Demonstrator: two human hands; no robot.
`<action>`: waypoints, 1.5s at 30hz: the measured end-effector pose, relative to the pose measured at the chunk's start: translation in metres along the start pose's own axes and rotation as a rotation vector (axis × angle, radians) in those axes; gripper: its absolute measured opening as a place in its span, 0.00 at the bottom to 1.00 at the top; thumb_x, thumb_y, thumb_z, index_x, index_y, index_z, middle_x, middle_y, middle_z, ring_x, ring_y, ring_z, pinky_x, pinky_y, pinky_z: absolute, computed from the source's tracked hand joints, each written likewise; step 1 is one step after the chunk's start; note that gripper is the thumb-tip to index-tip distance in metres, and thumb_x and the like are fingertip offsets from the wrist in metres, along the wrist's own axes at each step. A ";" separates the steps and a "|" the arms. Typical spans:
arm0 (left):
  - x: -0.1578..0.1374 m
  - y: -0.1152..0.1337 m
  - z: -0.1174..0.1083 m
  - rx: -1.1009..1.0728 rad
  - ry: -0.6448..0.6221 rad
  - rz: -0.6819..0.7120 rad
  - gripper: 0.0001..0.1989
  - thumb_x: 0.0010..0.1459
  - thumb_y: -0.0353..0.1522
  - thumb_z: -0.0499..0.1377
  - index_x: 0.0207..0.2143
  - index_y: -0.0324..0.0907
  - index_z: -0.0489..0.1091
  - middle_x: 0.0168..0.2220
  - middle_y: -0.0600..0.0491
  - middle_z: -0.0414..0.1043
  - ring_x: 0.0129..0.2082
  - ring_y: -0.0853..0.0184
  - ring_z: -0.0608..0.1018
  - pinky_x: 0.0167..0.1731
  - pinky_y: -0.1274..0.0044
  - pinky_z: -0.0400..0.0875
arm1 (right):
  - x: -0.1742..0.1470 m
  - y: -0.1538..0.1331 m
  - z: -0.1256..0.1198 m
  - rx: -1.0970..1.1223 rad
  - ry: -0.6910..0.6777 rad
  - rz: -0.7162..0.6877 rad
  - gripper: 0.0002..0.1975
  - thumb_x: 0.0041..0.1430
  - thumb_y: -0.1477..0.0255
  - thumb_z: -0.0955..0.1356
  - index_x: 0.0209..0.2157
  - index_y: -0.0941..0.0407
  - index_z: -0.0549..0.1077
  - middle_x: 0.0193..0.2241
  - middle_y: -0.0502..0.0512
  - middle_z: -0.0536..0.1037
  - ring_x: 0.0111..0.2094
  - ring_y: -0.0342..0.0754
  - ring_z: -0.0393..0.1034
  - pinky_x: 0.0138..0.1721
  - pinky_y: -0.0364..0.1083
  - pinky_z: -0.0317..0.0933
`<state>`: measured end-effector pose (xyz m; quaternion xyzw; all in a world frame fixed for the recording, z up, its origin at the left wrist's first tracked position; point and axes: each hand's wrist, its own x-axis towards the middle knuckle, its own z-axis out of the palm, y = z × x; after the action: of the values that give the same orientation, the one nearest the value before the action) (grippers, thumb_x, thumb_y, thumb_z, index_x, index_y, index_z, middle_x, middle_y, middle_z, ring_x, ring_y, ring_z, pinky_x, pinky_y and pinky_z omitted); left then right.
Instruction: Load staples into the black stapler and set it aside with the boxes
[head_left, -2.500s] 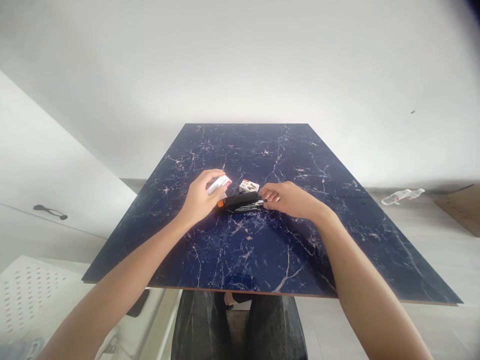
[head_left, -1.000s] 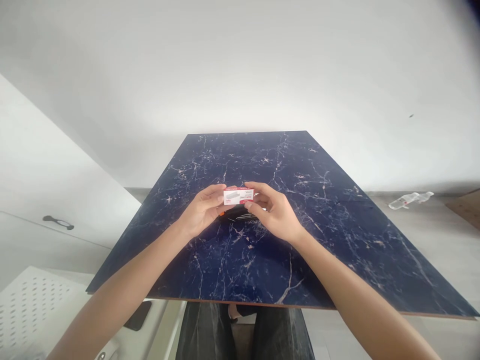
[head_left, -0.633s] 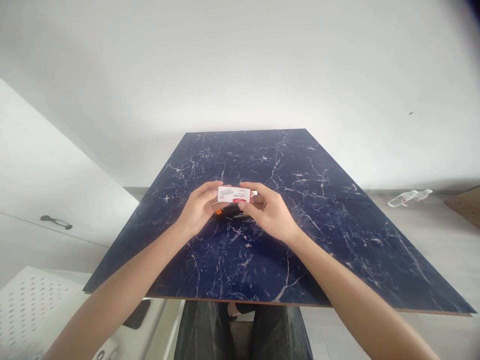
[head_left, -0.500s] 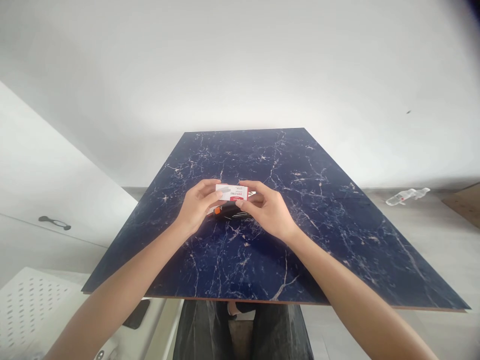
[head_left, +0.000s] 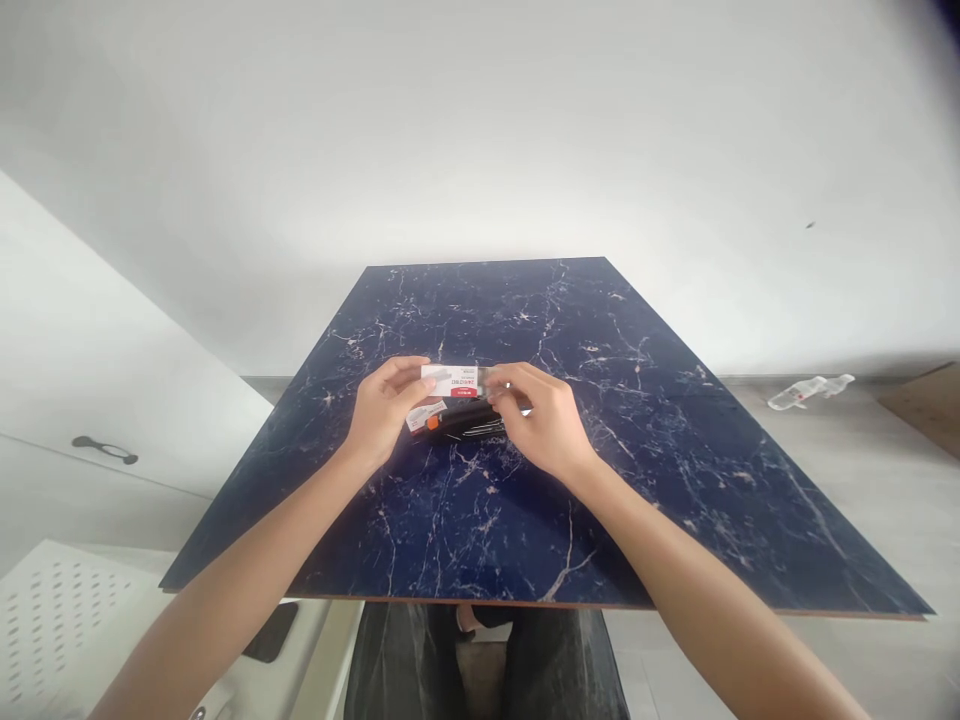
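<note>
Both hands hold a small white-and-red box (head_left: 450, 381) just above a dark blue marbled table (head_left: 525, 520). My left hand (head_left: 382, 410) pinches the box's left end. My right hand (head_left: 544, 425) grips its right end, where a greyish inner part shows slightly drawn out. Under the box a black stapler (head_left: 465, 425) with an orange end lies on the table, partly hidden by my fingers. A small white piece (head_left: 421, 418) shows beside the orange end; I cannot tell what it is.
A plastic bottle (head_left: 814, 390) lies on the floor at the right, with a brown board (head_left: 922, 395) beyond it. A white cabinet with a dark handle (head_left: 105, 450) stands at the left, a perforated white surface (head_left: 52, 610) below it. A white wall rises behind the table.
My left hand lifted the box off the table and my right hand left the stapler to take the box's right end. The box has shifted slightly left and its right end now looks drawn out.
</note>
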<state>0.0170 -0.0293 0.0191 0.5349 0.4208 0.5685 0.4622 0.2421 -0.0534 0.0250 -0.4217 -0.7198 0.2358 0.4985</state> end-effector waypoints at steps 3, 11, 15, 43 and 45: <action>-0.001 -0.001 -0.002 0.072 0.000 0.106 0.17 0.50 0.38 0.72 0.41 0.42 0.77 0.44 0.47 0.81 0.47 0.54 0.82 0.42 0.65 0.82 | 0.000 -0.003 -0.001 -0.120 0.034 -0.042 0.07 0.63 0.73 0.67 0.39 0.53 0.77 0.41 0.54 0.81 0.35 0.48 0.78 0.39 0.47 0.73; -0.004 0.005 -0.007 0.174 -0.077 0.222 0.16 0.52 0.37 0.72 0.43 0.43 0.78 0.44 0.47 0.82 0.45 0.54 0.83 0.42 0.66 0.81 | 0.003 -0.002 -0.004 -0.263 -0.008 -0.030 0.06 0.62 0.71 0.69 0.32 0.54 0.78 0.33 0.52 0.82 0.30 0.47 0.75 0.34 0.46 0.69; -0.006 0.004 -0.006 0.173 -0.091 0.176 0.16 0.53 0.37 0.72 0.44 0.44 0.78 0.45 0.47 0.81 0.46 0.54 0.83 0.43 0.66 0.81 | 0.002 0.000 -0.003 -0.245 0.008 -0.099 0.08 0.63 0.72 0.69 0.28 0.54 0.77 0.40 0.54 0.81 0.35 0.47 0.76 0.36 0.45 0.70; 0.005 0.000 -0.001 -0.189 -0.004 -0.176 0.15 0.53 0.35 0.71 0.42 0.42 0.75 0.46 0.48 0.80 0.45 0.62 0.83 0.40 0.77 0.81 | 0.020 0.002 -0.031 0.827 0.014 0.591 0.07 0.50 0.71 0.68 0.34 0.53 0.70 0.34 0.53 0.74 0.30 0.45 0.68 0.28 0.45 0.63; 0.003 -0.002 0.001 -0.198 -0.031 -0.184 0.15 0.53 0.36 0.71 0.41 0.42 0.74 0.45 0.48 0.80 0.45 0.62 0.82 0.39 0.77 0.82 | 0.018 -0.001 -0.025 0.772 -0.040 0.612 0.07 0.52 0.67 0.68 0.34 0.54 0.71 0.31 0.52 0.72 0.23 0.43 0.59 0.20 0.44 0.52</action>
<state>0.0182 -0.0261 0.0177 0.4545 0.4028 0.5541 0.5694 0.2622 -0.0410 0.0448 -0.3937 -0.4323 0.6292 0.5121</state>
